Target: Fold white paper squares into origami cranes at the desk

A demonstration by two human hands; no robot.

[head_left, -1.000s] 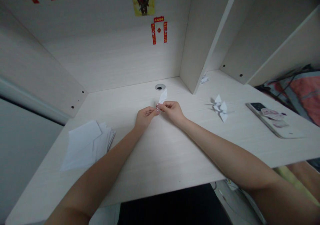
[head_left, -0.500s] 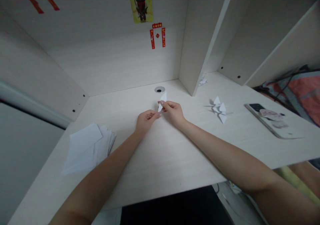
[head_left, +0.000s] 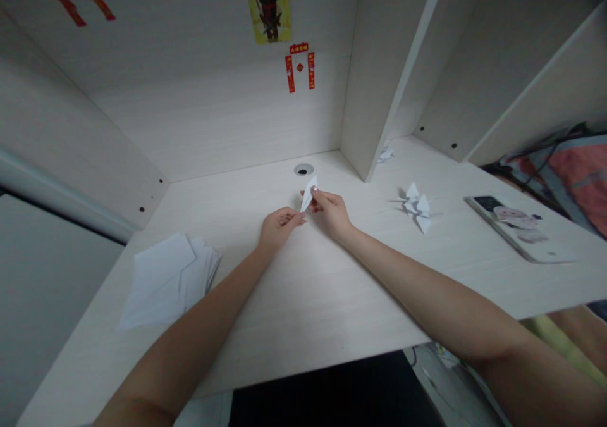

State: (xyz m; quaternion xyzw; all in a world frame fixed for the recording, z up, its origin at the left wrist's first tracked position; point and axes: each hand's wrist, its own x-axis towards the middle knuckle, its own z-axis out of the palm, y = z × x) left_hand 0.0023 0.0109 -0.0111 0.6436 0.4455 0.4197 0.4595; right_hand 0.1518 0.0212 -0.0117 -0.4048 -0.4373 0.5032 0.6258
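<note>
A pale wooden desk (head_left: 308, 300) lies open across the lower frame; a white shelf panel (head_left: 374, 79) edges in at upper right.
At centre, the right hand (head_left: 331, 212) pinches a small folded white paper spike (head_left: 309, 194) upright; the left hand (head_left: 277, 226), fingers curled, nips its lower tip.

- Left hand (head_left: 277, 228) sits knuckles-up, thumb and forefinger pinched together, its fingertips (head_left: 298, 219) pointing right.
- Right hand (head_left: 332, 213) is slightly farther forward, with thumb and forefinger closed in a pinch and the other fingers curled.
- The fingertips of both hands nearly meet.
- Both forearms are bare and stretch forward, converging.
</note>
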